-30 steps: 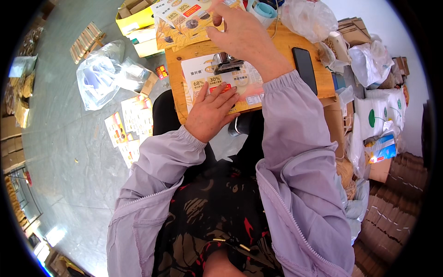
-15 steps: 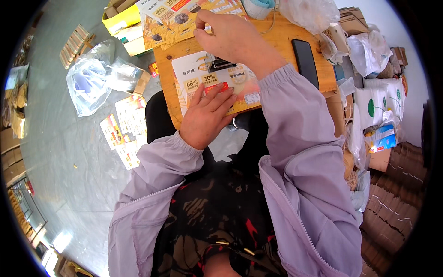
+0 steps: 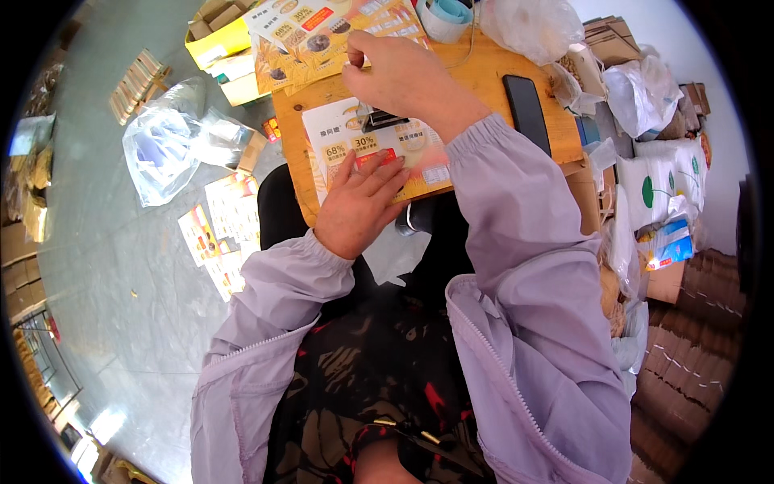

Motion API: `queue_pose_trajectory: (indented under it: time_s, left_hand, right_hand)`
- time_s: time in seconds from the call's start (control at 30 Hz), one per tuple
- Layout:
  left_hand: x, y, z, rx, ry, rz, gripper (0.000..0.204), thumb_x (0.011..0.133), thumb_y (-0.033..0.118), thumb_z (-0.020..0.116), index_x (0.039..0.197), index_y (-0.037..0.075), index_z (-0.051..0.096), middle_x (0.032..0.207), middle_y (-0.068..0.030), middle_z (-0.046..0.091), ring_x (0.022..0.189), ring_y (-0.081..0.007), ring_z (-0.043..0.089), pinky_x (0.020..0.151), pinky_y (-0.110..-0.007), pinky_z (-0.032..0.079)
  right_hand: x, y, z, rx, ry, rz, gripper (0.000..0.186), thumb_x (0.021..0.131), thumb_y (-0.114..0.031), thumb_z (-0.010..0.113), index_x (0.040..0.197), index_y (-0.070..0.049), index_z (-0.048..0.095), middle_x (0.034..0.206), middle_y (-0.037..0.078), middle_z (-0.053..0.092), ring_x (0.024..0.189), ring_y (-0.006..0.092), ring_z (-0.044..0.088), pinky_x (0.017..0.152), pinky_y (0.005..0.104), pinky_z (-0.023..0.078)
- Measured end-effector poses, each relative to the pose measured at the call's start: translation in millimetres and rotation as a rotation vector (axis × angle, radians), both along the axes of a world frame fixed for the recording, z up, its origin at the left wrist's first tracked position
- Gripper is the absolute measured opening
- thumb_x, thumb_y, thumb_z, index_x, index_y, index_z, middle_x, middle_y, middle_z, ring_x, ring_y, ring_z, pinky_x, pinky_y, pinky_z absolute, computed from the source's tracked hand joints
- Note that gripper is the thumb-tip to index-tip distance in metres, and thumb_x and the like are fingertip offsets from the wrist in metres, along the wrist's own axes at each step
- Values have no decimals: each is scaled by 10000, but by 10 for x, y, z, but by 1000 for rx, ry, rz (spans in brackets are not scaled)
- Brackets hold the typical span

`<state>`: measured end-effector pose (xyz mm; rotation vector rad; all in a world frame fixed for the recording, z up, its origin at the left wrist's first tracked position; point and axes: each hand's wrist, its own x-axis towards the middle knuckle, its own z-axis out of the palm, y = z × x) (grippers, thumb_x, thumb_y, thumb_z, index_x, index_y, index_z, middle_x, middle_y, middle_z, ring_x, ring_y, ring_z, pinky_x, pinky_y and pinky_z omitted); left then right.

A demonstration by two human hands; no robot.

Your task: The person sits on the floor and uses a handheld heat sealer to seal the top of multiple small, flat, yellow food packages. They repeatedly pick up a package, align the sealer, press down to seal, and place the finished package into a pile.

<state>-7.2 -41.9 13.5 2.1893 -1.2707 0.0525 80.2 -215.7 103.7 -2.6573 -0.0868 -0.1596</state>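
Observation:
A printed sheet (image 3: 343, 133), white with orange and yellow patterns, lies on the near part of the wooden table (image 3: 476, 77). My left hand (image 3: 364, 187) rests on its lower edge, palm down, fingers stretched out. Above the sheet's far edge my right hand (image 3: 399, 74) is closed, thumb and fingers pinched together; what they hold, if anything, is hidden. Under that hand sits a black object with a shiny metal edge (image 3: 380, 121), partly covered, its kind unclear. Farther off lies a stack of similar printed sheets (image 3: 302, 56), just left of my right hand.
At the table's right edge lies a black phone (image 3: 528, 114). A white and blue roll-shaped thing (image 3: 446, 18) and a clear plastic bag (image 3: 532, 28) stand at the back. Plastic bags (image 3: 165, 149) and loose printed sheets (image 3: 222, 230) lie on the floor at left. Brown cardboard (image 3: 685, 363) is stacked at right.
The view has shifted slightly. Both hands keep nearly the same pose: the left flat on the sheet, the right pinched above it.

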Motion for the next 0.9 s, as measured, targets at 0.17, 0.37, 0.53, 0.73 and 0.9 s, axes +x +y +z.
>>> queue_pose_trajectory:
  time_s: [0.17,0.37,0.53,0.73,0.9]
  left_hand:
    - [4,8,-29,-21,-21,-4,536,846,226,743,1355,132,601,1402,-49,582,1358,-282,488,1155,-556,309]
    - [-15,8,-10,-19,11,-4,533,847,200,732,1358,128,599,1404,-53,584,1364,-285,485,1166,-566,292]
    - [-35,23,26,-30,15,-6,515,852,100,687,1359,130,598,1402,-58,591,1346,-294,513,1169,-567,290]
    - [135,140,534,-113,-188,170,529,850,-25,618,1353,137,606,1401,-68,599,1350,-301,523,1170,-569,284]
    - [979,133,902,-251,-498,375,521,879,14,628,1378,156,586,1382,-57,613,1341,-311,521,1140,-577,301]
  right_hand:
    - [84,-183,348,172,-198,5,294,836,-323,665,966,-62,630,746,123,672,710,301,652,637,414,487]
    - [-366,-397,1014,373,-72,-177,214,896,-189,704,898,-35,556,627,47,514,568,125,491,516,312,386]
    - [-613,-824,1016,280,-191,-112,248,881,-273,706,922,-56,595,647,24,571,595,104,520,560,283,409]
    - [-1014,-1109,1173,376,-350,-266,220,940,-207,679,886,-54,532,633,-62,474,603,21,360,529,230,265]
    - [-1147,-1226,1231,361,-352,-332,228,954,-193,675,865,-63,511,630,-73,457,605,12,338,526,223,242]
